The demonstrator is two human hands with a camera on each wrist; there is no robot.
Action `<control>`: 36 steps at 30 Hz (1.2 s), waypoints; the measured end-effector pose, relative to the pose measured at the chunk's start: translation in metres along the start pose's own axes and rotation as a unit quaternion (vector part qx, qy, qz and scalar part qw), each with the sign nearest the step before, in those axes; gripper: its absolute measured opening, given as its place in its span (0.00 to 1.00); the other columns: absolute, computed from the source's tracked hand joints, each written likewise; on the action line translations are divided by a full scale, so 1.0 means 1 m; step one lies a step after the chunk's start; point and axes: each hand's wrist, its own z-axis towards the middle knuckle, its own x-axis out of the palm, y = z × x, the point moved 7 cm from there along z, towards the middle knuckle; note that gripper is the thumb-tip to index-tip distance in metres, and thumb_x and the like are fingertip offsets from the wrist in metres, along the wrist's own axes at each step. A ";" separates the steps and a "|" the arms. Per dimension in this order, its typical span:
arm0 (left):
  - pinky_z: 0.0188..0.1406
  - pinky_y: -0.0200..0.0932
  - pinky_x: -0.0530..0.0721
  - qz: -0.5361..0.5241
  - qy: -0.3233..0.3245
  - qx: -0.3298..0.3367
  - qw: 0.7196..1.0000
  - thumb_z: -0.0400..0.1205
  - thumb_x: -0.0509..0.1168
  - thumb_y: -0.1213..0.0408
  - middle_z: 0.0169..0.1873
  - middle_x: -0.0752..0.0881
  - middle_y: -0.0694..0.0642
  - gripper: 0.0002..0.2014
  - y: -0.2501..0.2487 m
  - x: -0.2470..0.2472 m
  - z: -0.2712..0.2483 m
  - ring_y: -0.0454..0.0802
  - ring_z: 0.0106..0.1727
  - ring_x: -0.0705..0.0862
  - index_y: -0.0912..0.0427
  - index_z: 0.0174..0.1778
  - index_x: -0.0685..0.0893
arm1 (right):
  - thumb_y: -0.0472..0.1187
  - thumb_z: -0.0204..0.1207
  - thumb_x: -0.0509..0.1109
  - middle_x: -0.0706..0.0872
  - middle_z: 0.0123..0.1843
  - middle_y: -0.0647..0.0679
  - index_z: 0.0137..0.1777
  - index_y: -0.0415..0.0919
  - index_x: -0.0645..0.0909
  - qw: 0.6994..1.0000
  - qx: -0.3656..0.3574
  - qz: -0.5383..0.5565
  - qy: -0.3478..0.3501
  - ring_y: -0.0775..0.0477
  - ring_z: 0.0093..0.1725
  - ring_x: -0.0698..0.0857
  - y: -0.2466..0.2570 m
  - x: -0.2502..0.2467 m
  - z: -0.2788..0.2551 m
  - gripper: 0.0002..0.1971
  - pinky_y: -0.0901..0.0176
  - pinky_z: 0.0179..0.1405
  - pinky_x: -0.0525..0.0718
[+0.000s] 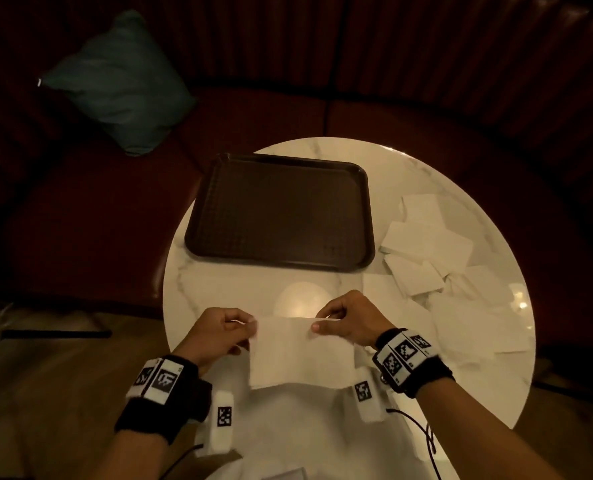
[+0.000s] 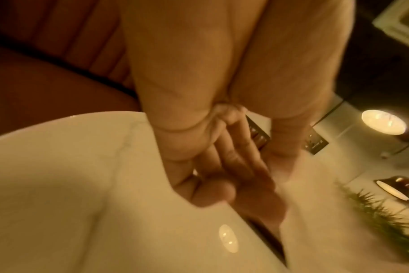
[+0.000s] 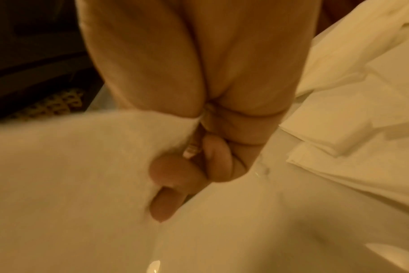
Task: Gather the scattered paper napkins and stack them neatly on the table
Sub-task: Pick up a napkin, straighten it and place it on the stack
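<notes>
A white paper napkin [image 1: 298, 351] hangs spread between my two hands above the near side of the round marble table [image 1: 218, 292]. My left hand [image 1: 244, 327] pinches its upper left corner and my right hand [image 1: 319, 323] pinches its upper right corner. In the right wrist view the napkin [image 3: 70, 175] fills the left side, with the thumb and curled fingers [image 3: 175, 175] closed on its edge. The left wrist view shows curled fingers [image 2: 210, 192] against the napkin [image 2: 327, 212]. Several scattered napkins [image 1: 426, 247] lie overlapping on the table's right side.
A dark brown plastic tray [image 1: 281, 213] with nothing on it sits at the table's far left. A dark red curved bench [image 1: 97, 220] wraps behind the table, with a teal cushion [image 1: 118, 84] on it. More napkins [image 1: 478, 323] reach toward the right rim.
</notes>
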 end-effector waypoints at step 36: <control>0.61 0.64 0.77 0.191 -0.315 -0.091 0.925 0.67 0.79 0.58 0.61 0.79 0.72 0.32 0.044 -0.046 0.028 0.72 0.61 0.77 0.59 0.65 0.75 | 0.46 0.70 0.78 0.68 0.70 0.35 0.75 0.44 0.66 0.924 0.224 -0.156 -0.267 0.32 0.65 0.77 -0.115 -0.206 0.029 0.35 0.46 0.63 0.79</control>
